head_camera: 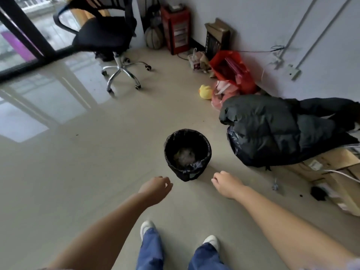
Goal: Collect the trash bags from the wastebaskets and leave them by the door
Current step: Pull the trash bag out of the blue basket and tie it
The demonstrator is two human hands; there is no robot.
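Wastebasket (187, 154), small and black, stands upright mid-floor (78, 172), lined with a black trash bag (176, 165) whose rim folds over the edge; crumpled pale trash lies at its bottom. Both bare hands reach toward it from the near side, apart from it and holding nothing: left hand (155, 189) with loosely curled fingers, right hand (226, 184) likewise relaxed. Black jacket (272, 129) lies just right of the bin, draped over cardboard boxes (331, 168). Farther off sit a yellow duck (206, 91), red bag (231, 73) by the wall, and an office chair (109, 39) near the glass door (17, 36).
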